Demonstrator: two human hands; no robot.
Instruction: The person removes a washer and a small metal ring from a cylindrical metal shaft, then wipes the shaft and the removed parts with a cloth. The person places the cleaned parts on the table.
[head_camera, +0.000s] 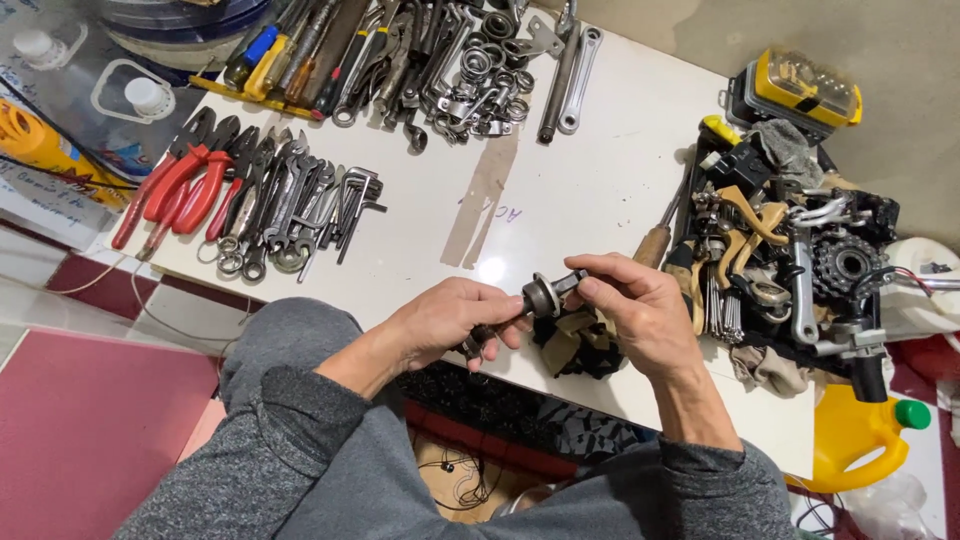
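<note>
Both hands pinched a small greasy axle part (541, 296) between them, left hand (447, 318) gripping its lower end, right hand (638, 310) its upper, above the worktop (590, 180) edge. Slick metal could slip, dropping past the dirty rag (575, 345) beneath.

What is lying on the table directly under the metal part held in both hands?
Under the metal part, a dark crumpled rag lies on the white table. The right hand covers part of it.

White tabletop (590, 190) crowded with tools.
Red-handled pliers (185, 180) and wrenches (290, 205) lie left, sockets (490, 60) at top, bicycle parts (800, 250) right, a dark rag (575, 345) at the near edge.
</note>
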